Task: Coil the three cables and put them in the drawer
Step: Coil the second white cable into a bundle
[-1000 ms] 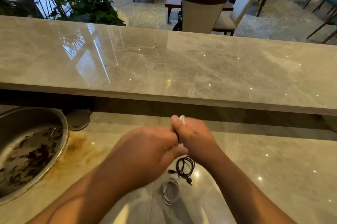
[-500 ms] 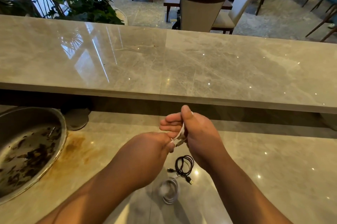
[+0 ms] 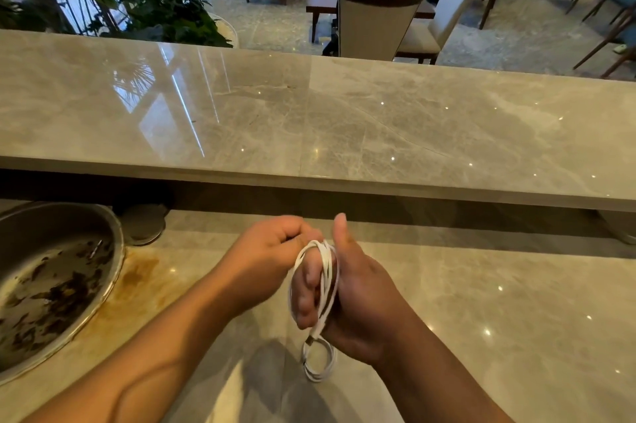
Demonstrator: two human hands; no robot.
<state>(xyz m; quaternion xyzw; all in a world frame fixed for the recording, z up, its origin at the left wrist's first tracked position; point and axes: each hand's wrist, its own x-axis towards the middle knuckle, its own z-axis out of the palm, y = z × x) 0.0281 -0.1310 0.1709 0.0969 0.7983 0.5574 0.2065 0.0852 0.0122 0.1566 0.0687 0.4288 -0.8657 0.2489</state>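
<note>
A white cable [image 3: 327, 279] is looped several times around the fingers of my right hand [image 3: 347, 298], whose thumb points up. My left hand [image 3: 272, 257] pinches the same cable at the top of the loops. A metal plug end hangs down below my right palm. A second white cable [image 3: 318, 362], coiled, lies on the lower counter just beneath my right wrist. The black coiled cable seen earlier is hidden behind my right hand. No drawer is in view.
A round metal basin [image 3: 117, 250] with dark residue is set into the lower counter at the left, with a rust-coloured stain beside it. A raised marble bar top [image 3: 344, 126] runs across the view beyond my hands. Chairs, tables and plants stand behind it.
The white cable has gone from a short piece pinched between both hands to several loops wound around my right fingers. My right hand has turned palm-left and now covers the black cable.
</note>
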